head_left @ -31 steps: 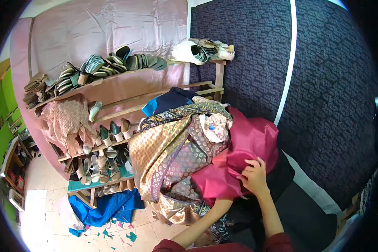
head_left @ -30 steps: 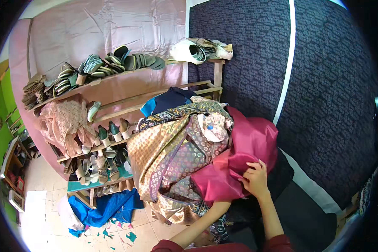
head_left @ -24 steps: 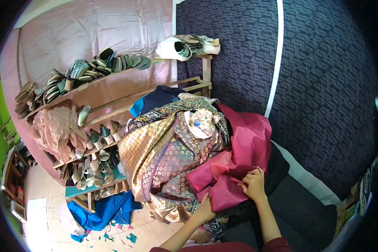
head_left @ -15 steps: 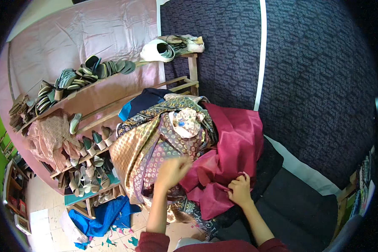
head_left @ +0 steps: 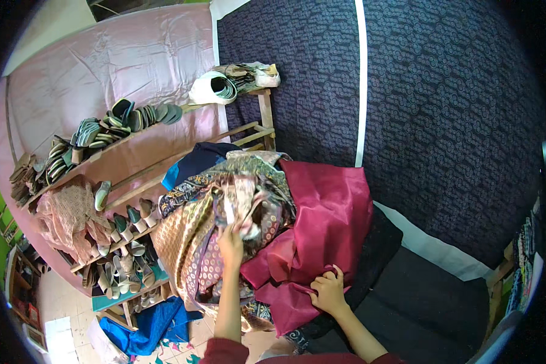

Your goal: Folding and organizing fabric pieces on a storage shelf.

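My left hand (head_left: 231, 246) is closed on the lower edge of a pale floral cloth (head_left: 242, 200), which looks stretched and blurred by motion. Under it lies a heap of patterned fabrics, among them a gold dotted cloth (head_left: 177, 229) and a purple cloth with pale round motifs (head_left: 210, 267). To the right, a magenta satin cloth (head_left: 330, 209) is draped over the heap. My right hand (head_left: 329, 291) rests on its lower folds, fingers curled and pinching the satin.
On the left, a wooden rack holds shoe soles (head_left: 101, 134), heeled shoes (head_left: 126, 276) and a peach lace cloth (head_left: 67, 215). A blue cloth (head_left: 148, 327) and small scraps lie on the tiled floor. Dark patterned fabric (head_left: 443, 121) covers the wall behind; a black padded surface (head_left: 431, 309) is at right.
My left hand has moved forward and left onto the floral cloth, which is now pulled out of its bunched shape. My right hand stays on the magenta satin. The view has shifted slightly.
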The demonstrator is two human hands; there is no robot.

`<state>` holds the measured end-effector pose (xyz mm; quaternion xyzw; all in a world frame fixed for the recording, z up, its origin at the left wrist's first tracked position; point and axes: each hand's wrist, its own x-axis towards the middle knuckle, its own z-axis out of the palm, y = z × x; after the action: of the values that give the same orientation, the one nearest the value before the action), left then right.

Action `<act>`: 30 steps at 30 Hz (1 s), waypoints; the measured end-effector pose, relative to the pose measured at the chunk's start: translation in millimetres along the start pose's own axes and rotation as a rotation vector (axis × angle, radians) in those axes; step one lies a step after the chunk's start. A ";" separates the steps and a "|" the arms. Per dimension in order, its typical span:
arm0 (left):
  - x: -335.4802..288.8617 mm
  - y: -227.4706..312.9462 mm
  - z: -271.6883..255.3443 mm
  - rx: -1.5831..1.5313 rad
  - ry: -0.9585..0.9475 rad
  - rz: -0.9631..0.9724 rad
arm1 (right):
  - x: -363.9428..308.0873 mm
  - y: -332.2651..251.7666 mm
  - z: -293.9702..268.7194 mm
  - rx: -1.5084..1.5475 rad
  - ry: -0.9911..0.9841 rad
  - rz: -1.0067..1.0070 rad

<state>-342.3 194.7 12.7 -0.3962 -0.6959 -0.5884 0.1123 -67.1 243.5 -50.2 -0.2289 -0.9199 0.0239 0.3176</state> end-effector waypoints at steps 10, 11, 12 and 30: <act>-78.4 -50.0 -61.9 -0.292 -0.043 -0.194 | 12.0 -7.5 -10.4 -0.062 -0.108 -0.065; -76.3 -56.4 -61.5 -0.272 0.002 -0.147 | 15.8 -10.2 -16.3 -0.058 -0.130 -0.091; -73.0 -60.7 -63.0 -0.158 -0.001 -0.058 | 19.5 -11.5 -23.9 -0.058 -0.194 -0.119; -66.9 -70.8 -86.7 -0.002 -0.312 0.268 | 213.3 -100.4 -15.9 0.013 -0.099 0.082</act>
<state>-373.4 88.4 -56.1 -0.5718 -0.6453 -0.5002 0.0802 -246.3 245.2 103.7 -0.2630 -0.9240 0.0542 0.2722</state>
